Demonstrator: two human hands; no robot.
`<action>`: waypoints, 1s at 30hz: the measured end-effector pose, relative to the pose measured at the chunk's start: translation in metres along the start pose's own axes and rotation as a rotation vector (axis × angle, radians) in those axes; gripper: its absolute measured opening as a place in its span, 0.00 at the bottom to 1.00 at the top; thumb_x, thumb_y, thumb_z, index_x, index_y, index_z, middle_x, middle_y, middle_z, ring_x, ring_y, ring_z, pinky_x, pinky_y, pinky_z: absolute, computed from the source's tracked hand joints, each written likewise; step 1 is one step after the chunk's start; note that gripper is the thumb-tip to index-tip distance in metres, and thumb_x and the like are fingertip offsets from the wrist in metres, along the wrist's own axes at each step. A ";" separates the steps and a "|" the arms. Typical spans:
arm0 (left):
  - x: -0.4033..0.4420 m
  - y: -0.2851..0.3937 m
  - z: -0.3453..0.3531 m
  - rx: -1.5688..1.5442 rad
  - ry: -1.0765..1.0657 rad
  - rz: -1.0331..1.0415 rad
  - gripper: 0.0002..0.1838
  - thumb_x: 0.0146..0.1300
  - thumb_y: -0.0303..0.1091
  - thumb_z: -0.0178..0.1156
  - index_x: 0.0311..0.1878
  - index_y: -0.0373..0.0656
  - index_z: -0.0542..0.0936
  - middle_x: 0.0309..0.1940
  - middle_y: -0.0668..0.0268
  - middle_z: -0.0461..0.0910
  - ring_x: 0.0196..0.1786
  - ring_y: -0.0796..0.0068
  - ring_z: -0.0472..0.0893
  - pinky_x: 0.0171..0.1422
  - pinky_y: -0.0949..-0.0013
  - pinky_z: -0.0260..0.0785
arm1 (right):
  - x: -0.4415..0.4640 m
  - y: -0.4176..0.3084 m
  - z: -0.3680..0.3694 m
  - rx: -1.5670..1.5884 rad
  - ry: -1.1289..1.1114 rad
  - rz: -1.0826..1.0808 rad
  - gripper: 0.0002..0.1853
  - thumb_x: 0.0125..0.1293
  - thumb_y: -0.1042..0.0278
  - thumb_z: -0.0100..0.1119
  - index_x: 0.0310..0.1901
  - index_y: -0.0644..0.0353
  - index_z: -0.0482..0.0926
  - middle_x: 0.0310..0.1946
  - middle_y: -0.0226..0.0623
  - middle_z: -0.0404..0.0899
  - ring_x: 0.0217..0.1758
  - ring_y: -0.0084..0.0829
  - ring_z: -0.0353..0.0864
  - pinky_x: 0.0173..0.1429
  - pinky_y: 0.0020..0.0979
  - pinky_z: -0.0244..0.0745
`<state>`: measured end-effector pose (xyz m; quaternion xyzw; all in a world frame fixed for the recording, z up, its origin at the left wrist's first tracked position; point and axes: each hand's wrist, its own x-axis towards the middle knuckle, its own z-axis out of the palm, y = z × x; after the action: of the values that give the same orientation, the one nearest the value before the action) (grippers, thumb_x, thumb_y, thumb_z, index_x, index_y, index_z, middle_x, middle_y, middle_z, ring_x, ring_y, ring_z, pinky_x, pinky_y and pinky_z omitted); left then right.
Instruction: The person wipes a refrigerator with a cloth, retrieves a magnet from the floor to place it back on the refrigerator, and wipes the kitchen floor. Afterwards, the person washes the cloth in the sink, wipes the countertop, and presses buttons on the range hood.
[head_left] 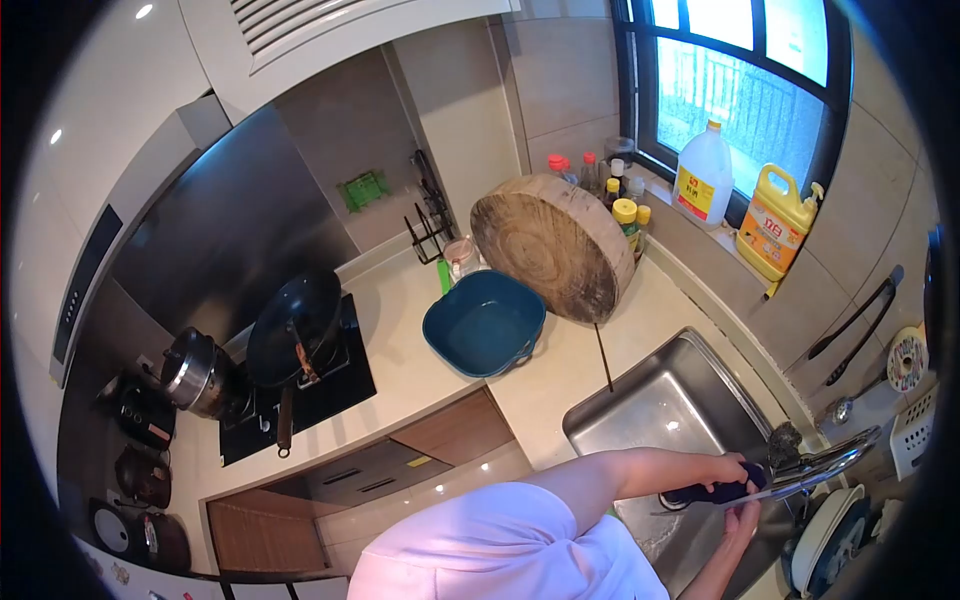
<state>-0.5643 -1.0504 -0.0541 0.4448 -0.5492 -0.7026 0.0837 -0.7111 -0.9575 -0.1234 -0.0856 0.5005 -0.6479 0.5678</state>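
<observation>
Over the steel sink (pixel 650 415), a dark purple, long eggplant (pixel 700 493) lies between both hands, beneath the curved metal faucet (pixel 835 455). My left hand (pixel 735 473) wraps its fingers over the top of the eggplant. From below, my right hand (pixel 743 520) is closed against its end close to the faucet. Part of the eggplant is hidden by my fingers and the faucet. Water appears to wet the sink bottom near my left forearm. A dark scouring pad (pixel 785 440) sits at the sink's rim beside the faucet.
A blue basin (pixel 485 325) and a thick round chopping board (pixel 550 245) stand on the counter. A wok (pixel 295 330) and a steel pot (pixel 195 372) are at the stove. Bottles, including yellow detergent (pixel 777 225), line the windowsill. Stacked dishes (pixel 825 540) stand right of the sink.
</observation>
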 end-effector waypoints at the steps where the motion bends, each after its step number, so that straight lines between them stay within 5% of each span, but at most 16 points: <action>1: -0.002 0.001 -0.002 0.017 -0.014 0.014 0.21 0.50 0.40 0.62 0.48 0.46 0.76 0.42 0.64 0.77 0.47 0.63 0.76 0.36 0.53 0.73 | -0.005 -0.004 -0.003 -0.034 -0.013 0.008 0.21 0.60 0.64 0.58 0.56 0.51 0.71 0.48 0.33 0.75 0.51 0.30 0.75 0.47 0.35 0.76; 4: 0.036 -0.016 0.002 0.110 -0.124 0.024 0.17 0.44 0.36 0.65 0.40 0.44 0.79 0.34 0.62 0.80 0.46 0.60 0.78 0.36 0.56 0.72 | -0.030 -0.015 0.007 -0.053 -0.002 -0.025 0.21 0.60 0.64 0.58 0.56 0.51 0.71 0.48 0.30 0.75 0.51 0.27 0.75 0.43 0.31 0.75; 7: 0.070 -0.037 0.019 0.636 0.005 0.327 0.12 0.40 0.35 0.65 0.31 0.42 0.81 0.27 0.58 0.81 0.39 0.59 0.81 0.35 0.59 0.73 | -0.041 -0.021 0.002 -0.187 0.032 -0.053 0.21 0.61 0.61 0.58 0.57 0.48 0.70 0.50 0.26 0.74 0.49 0.24 0.74 0.43 0.33 0.71; 10: 0.014 -0.017 0.016 0.740 0.167 0.487 0.13 0.39 0.35 0.65 0.30 0.41 0.81 0.24 0.53 0.80 0.31 0.57 0.81 0.35 0.60 0.73 | -0.042 -0.018 -0.003 -0.312 0.009 -0.115 0.22 0.61 0.60 0.58 0.58 0.46 0.70 0.51 0.24 0.74 0.48 0.22 0.74 0.44 0.33 0.68; 13: 0.022 -0.013 0.019 0.519 -0.082 0.345 0.18 0.40 0.39 0.68 0.34 0.37 0.83 0.34 0.55 0.83 0.39 0.59 0.82 0.44 0.63 0.74 | -0.045 -0.025 -0.003 -0.349 0.073 -0.131 0.21 0.62 0.61 0.57 0.58 0.47 0.70 0.49 0.26 0.75 0.49 0.23 0.74 0.47 0.30 0.68; 20: 0.005 -0.004 0.019 0.553 -0.149 0.372 0.22 0.37 0.37 0.69 0.37 0.36 0.81 0.36 0.50 0.82 0.39 0.56 0.81 0.43 0.61 0.72 | -0.062 -0.050 0.016 -0.281 -0.024 -0.402 0.14 0.68 0.69 0.52 0.54 0.61 0.70 0.46 0.33 0.76 0.48 0.26 0.75 0.53 0.30 0.70; 23: 0.008 -0.007 0.021 0.499 -0.130 0.410 0.25 0.35 0.37 0.71 0.39 0.35 0.80 0.36 0.50 0.82 0.41 0.56 0.81 0.45 0.61 0.72 | -0.056 -0.052 0.007 -0.550 -0.062 -0.498 0.15 0.68 0.71 0.51 0.54 0.64 0.70 0.47 0.34 0.76 0.48 0.27 0.75 0.54 0.30 0.70; 30: 0.022 -0.018 0.018 0.341 -0.094 0.483 0.25 0.31 0.35 0.72 0.38 0.37 0.80 0.34 0.54 0.82 0.40 0.59 0.82 0.44 0.62 0.73 | -0.053 -0.040 0.005 -0.409 -0.095 -0.369 0.14 0.67 0.75 0.48 0.53 0.64 0.72 0.45 0.34 0.76 0.45 0.24 0.75 0.51 0.28 0.69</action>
<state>-0.5832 -1.0441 -0.0807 0.2761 -0.7525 -0.5796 0.1468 -0.7160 -0.9223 -0.0669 -0.3184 0.5697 -0.6211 0.4340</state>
